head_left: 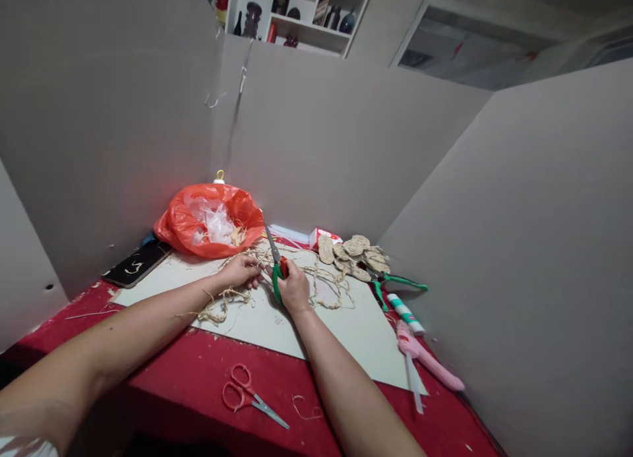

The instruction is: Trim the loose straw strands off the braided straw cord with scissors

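In the middle of the white board, my right hand (295, 288) is closed round the green-and-red handles of a pair of scissors (271, 243), whose blades point up and away. Just left of it, my left hand (241, 271) has its fingers bent together on a straw cord (260, 251); the exact grip is small and partly hidden. More braided straw cord (336, 292) lies in loops right of my hands. A shorter braided end (215, 312) hangs below my left wrist.
Beyond my hands stands a red plastic bag (173, 229). Oval woven straw pieces (357, 246) are piled at right, near green-handled pliers (403, 282) and a pink glue gun (430, 361). Red-handled scissors (247, 394) lie in front. A phone (136, 264) lies left. Grey panels (346, 134) enclose the table.
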The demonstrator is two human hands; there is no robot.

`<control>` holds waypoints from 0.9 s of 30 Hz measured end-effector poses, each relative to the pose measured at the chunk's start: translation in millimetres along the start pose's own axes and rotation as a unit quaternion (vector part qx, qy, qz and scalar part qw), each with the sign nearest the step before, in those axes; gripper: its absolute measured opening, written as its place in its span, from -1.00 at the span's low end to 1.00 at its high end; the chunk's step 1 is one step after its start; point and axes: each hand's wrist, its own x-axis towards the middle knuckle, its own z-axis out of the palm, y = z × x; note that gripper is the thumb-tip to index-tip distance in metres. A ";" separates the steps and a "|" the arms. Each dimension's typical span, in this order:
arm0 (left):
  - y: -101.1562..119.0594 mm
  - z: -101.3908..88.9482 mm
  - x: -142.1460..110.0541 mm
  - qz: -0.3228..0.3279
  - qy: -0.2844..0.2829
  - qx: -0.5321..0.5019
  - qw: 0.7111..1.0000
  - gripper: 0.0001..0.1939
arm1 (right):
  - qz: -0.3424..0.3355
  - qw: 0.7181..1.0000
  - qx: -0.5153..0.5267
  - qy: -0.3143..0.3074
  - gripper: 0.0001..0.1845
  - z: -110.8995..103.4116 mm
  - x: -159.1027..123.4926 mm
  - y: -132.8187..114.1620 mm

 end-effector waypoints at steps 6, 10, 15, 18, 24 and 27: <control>2.6 -0.8 -1.4 -0.004 -0.016 -0.010 1.000 -0.79 | 0.006 1.000 -0.002 0.003 -0.66 0.5 1.9 0.3; 0.4 -0.2 -0.1 -0.003 -0.009 -0.002 1.000 -0.80 | 0.005 1.000 -0.001 0.002 -0.68 1.7 1.7 2.4; -4.3 -1.5 3.0 0.000 -0.009 -0.006 1.000 -0.82 | 0.000 1.000 -0.001 -0.001 -0.69 2.2 1.7 3.8; -4.4 -2.1 3.0 0.000 -0.006 -0.006 1.000 -0.80 | -0.005 1.000 -0.001 0.000 -0.71 1.7 2.2 3.2; 1.5 -0.8 -1.0 -0.004 -0.002 -0.007 1.000 -0.76 | -0.001 1.000 -0.002 0.001 -0.71 -3.1 2.3 -1.4; 3.4 0.2 -2.0 -0.007 0.000 0.001 1.000 -0.78 | 0.004 1.000 -0.001 -0.004 -0.69 -4.5 2.0 -2.2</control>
